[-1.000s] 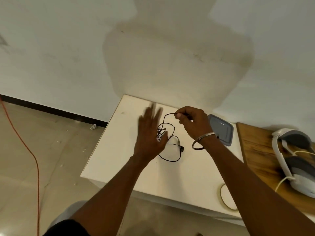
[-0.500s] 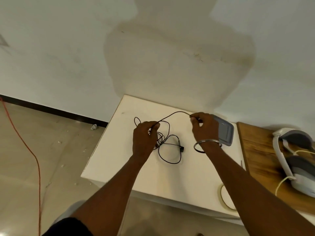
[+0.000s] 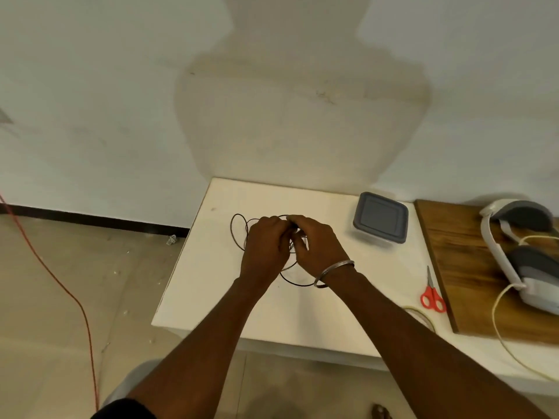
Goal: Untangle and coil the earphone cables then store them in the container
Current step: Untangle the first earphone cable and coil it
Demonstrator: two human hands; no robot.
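A thin black earphone cable [image 3: 239,234] lies in loose loops on the white table [image 3: 211,282]. My left hand [image 3: 264,247] and my right hand [image 3: 317,249] meet over the middle of the loops, fingers curled and pinching the cable between them. Loops stick out to the left of my left hand and below my right wrist. Most of the tangle is hidden under the hands. The container [image 3: 380,217], clear with a grey lid on it, stands at the table's far right.
Red-handled scissors [image 3: 432,293] and a tape ring [image 3: 422,317] lie near the table's right edge. A wooden board [image 3: 459,267] to the right carries a white headset [image 3: 520,255] with a cream cord. A red cord [image 3: 60,282] runs across the floor at left.
My right hand has come back left from near the container and joined my left hand over the loops. The stretched length of cable between them has gone slack into loops.
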